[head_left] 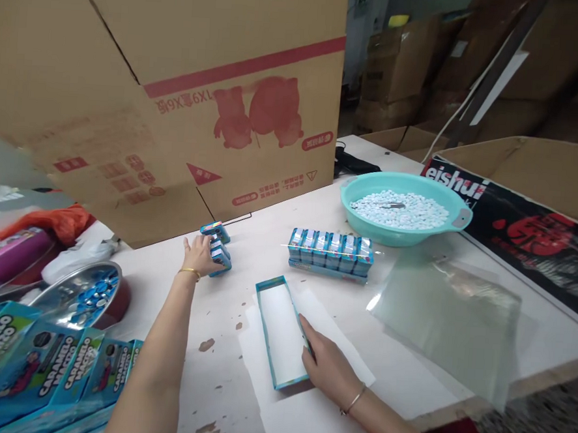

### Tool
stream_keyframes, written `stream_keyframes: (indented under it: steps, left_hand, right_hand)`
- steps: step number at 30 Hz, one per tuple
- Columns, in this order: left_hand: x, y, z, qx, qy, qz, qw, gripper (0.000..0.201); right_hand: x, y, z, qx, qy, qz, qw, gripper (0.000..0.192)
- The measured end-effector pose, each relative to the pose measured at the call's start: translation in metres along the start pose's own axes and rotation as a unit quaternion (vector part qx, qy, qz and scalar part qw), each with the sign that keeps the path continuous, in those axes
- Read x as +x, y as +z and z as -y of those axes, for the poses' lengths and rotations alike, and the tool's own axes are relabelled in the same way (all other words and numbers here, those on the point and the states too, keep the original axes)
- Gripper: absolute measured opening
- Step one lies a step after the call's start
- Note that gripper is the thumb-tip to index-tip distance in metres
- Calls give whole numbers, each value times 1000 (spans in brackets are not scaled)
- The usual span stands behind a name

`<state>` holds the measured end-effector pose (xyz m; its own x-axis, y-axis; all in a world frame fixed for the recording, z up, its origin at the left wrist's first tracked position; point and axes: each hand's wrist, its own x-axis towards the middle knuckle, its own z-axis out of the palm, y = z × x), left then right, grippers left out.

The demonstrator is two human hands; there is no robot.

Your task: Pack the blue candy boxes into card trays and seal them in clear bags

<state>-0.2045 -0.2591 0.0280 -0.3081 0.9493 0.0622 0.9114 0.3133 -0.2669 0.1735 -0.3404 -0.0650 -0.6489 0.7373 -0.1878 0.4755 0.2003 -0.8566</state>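
At the foot of the big carton, my left hand [199,255] is closed round small blue candy boxes [222,254], its fingers partly hidden. One more small blue box [216,229] lies just beyond the fingertips. My right hand [326,359] grips the near right side of a long, shallow blue tray [276,283], which has a white inside with nothing in it. Under the tray lie white paper sheets [296,419]. Farther back, a row of several small blue boxes [330,253] stands in clear wrap.
A large cardboard carton [261,38] stands behind. At right are a turquoise basin [400,233] of white pieces and clear plastic sheets [449,324]. At left sit a metal bowl [120,297] of blue wrapped pieces and blue printed boxes [40,364].
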Motion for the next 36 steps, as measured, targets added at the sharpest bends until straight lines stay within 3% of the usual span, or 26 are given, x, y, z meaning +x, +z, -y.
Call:
stream_keyframes:
  steps: [4, 9, 12, 14, 16, 19, 21, 24, 29, 32, 34, 36]
  left_hand:
    - [4, -7, -5, 11, -9, 10, 1000, 124]
    - [-4, -23, -20, 7, -65, 58, 996, 115]
    - [-28, -38, -33, -90, -122, 6, 988, 115]
    - [-52, -48, -44, -186, -97, -66, 976, 115]
    - [-78, -58, -58, -299, -33, -100, 948, 115]
    - [-109, -68, -86, -411, 43, -41, 910, 115]
    - [-120, -72, -108, -382, 87, 18, 920, 114]
    - [-123, -74, -141, -235, 145, 73, 958, 112]
    - [-117, -70, -180, -87, 145, 81, 982, 110]
    - [-100, -71, -169, -109, 185, 107, 971, 120]
    - [-75, -72, -144, -158, 227, 135, 952, 117]
    - [-38, -72, -107, -179, 198, 91, 959, 96]
  right_hand:
    - [1, -4, 4, -47, 8, 1, 999, 69]
    - [1, -7, 7, -80, 13, -4, 997, 69]
    - [1, -7, 7, -97, 11, -6, 995, 68]
    - [1, -7, 7, -114, 10, -4, 993, 68]
    - [1, -7, 7, -128, 13, -5, 992, 68]
    - [0, -8, 9, -135, 15, -10, 991, 68]
    - [-1, -9, 11, -141, 21, -7, 990, 68]
    - [-2, -9, 13, -158, 23, 3, 987, 71]
    - [-2, -10, 12, -147, 15, 17, 989, 69]
    - [-2, -10, 12, -125, 19, 23, 992, 69]
    - [-1, -8, 12, -113, 22, 21, 993, 67]
    - [0, -5, 10, -109, 23, 21, 994, 66]
